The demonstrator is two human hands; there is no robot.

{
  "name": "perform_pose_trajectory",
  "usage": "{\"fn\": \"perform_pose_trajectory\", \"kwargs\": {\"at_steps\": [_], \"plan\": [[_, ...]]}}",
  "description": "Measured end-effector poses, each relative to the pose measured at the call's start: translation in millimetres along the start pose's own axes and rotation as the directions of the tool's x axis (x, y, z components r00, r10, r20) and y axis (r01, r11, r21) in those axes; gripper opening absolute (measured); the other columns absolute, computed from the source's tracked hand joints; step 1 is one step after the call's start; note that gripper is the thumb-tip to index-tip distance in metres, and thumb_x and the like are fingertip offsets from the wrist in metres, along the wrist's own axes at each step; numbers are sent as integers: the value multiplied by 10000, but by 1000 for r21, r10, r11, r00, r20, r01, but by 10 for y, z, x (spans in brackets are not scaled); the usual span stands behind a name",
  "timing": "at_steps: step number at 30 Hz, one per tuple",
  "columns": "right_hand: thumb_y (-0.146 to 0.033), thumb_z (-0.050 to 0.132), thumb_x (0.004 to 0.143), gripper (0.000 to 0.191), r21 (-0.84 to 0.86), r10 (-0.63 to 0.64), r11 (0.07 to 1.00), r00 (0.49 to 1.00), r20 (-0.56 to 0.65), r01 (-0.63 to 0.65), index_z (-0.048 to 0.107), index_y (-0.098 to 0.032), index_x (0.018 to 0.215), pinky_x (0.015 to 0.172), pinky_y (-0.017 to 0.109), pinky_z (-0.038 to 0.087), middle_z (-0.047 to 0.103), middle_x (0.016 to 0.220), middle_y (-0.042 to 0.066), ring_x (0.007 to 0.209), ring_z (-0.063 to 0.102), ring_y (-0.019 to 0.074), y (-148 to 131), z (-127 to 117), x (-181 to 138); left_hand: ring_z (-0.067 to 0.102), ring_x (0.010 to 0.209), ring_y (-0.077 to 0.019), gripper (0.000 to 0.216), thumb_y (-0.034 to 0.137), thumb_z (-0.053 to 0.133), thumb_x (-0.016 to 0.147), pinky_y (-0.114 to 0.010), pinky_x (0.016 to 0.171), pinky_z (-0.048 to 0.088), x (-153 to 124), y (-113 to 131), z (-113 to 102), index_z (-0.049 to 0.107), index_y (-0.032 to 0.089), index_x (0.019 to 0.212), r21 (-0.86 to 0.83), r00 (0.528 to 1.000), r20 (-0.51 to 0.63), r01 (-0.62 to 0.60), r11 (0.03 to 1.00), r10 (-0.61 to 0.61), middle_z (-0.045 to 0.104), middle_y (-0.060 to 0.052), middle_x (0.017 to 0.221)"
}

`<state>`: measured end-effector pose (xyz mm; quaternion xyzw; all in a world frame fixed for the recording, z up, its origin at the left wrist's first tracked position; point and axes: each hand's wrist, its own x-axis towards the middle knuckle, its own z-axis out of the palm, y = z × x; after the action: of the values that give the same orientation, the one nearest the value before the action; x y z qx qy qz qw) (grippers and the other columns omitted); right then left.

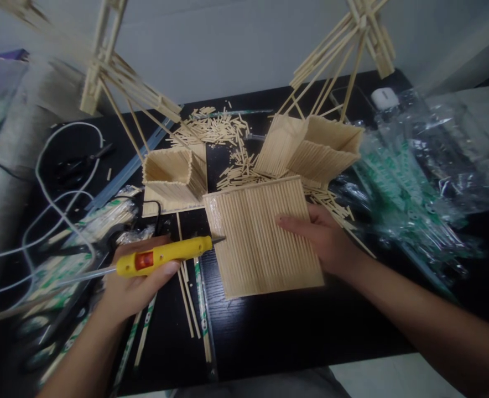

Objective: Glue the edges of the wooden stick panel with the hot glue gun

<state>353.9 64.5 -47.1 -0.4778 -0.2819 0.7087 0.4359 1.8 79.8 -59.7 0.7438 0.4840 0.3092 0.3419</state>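
Observation:
My left hand [133, 287] is closed around a yellow glue gun [165, 254] with a red trigger; its metal tip touches the left edge of a flat panel of glued wooden sticks [253, 243]. My right hand [321, 235] grips the panel's right edge, thumb on top, fingers underneath. The panel is held tilted just above the black table [294, 326]. A clear glue stick pokes out of the gun's back end toward the left.
Behind the panel stand two open stick boxes [173, 174] [311, 146] and a heap of short cut sticks [223, 132]. Tall stick frames [120, 77] rise at the back. White cables [53, 204] and wrapped chopstick packets [95, 221] lie left; crumpled clear wrappers [410, 182] lie right.

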Motion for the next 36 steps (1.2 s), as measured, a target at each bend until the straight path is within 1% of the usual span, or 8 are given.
{"fn": "perform_pose_trajectory", "kwargs": {"at_steps": [3, 6, 16, 19, 22, 27, 32, 36], "plan": [[-417, 1081, 733, 234, 7, -1, 1000, 1000, -13, 1, 911, -260, 766, 651, 293, 599, 820, 760, 20, 703, 753, 199, -9, -4, -4, 558, 464, -137, 522, 530, 757, 1075, -273, 459, 420, 28, 30, -9, 662, 219, 666, -19, 991, 59, -116, 993, 117, 614, 25, 579], [-408, 1084, 725, 233, 4, 1, 1000, 1000, -26, -1, 913, -261, 783, 664, 307, 606, 830, 779, 24, 718, 760, 209, -16, -7, 0, 527, 456, -127, 530, 500, 743, 1096, -281, 456, 384, 45, 56, -17, 639, 217, 660, 3, 986, 66, -155, 988, 154, 602, 31, 566], [-504, 1091, 712, 312, 2, 5, 1000, 998, -55, -5, 898, -265, 764, 656, 326, 596, 810, 749, 19, 704, 764, 216, -30, -24, 16, 520, 457, -157, 566, 574, 695, 1118, -331, 461, 360, 100, 128, 34, 620, 255, 656, -4, 963, 110, -249, 969, 248, 572, 15, 575], [-521, 1099, 687, 340, 12, 13, 1000, 997, -81, -12, 885, -264, 753, 669, 340, 604, 828, 785, 24, 714, 776, 226, -21, -30, 30, 544, 472, -170, 518, 552, 707, 1115, -338, 465, 384, 119, 148, 41, 661, 265, 687, -26, 953, 146, -264, 964, 265, 599, 9, 590], [-479, 1102, 663, 319, 18, 20, 1000, 995, -101, -18, 882, -262, 742, 662, 341, 600, 829, 787, 26, 718, 773, 230, -22, -33, 45, 536, 467, -159, 502, 514, 733, 1109, -323, 462, 390, 149, 193, 48, 637, 260, 686, -58, 944, 175, -274, 960, 280, 585, 20, 574], [-478, 1102, 643, 326, 19, 12, 1000, 991, -130, -10, 869, -265, 726, 665, 352, 604, 825, 786, 22, 708, 754, 226, -44, -24, 51, 549, 459, -154, 479, 514, 731, 1116, -316, 453, 404, 170, 231, 68, 648, 264, 716, -103, 935, 169, -297, 949, 311, 616, 27, 580], [-480, 1101, 635, 338, 16, 8, 1000, 987, -162, -5, 867, -265, 750, 691, 372, 619, 828, 807, 22, 726, 765, 238, -38, -23, 63, 514, 445, -147, 532, 563, 670, 1142, -314, 432, 361, 164, 212, 75, 602, 255, 714, -109, 927, 207, -297, 949, 314, 574, 29, 572], [-452, 1098, 619, 337, 35, 15, 999, 981, -194, -9, 865, -258, 767, 725, 391, 636, 834, 816, 30, 762, 778, 256, -34, -36, 94, 550, 455, -146, 544, 575, 625, 1164, -303, 446, 386, 148, 193, 45, 625, 249, 730, -103, 925, 212, -299, 949, 315, 617, 17, 592]]}}
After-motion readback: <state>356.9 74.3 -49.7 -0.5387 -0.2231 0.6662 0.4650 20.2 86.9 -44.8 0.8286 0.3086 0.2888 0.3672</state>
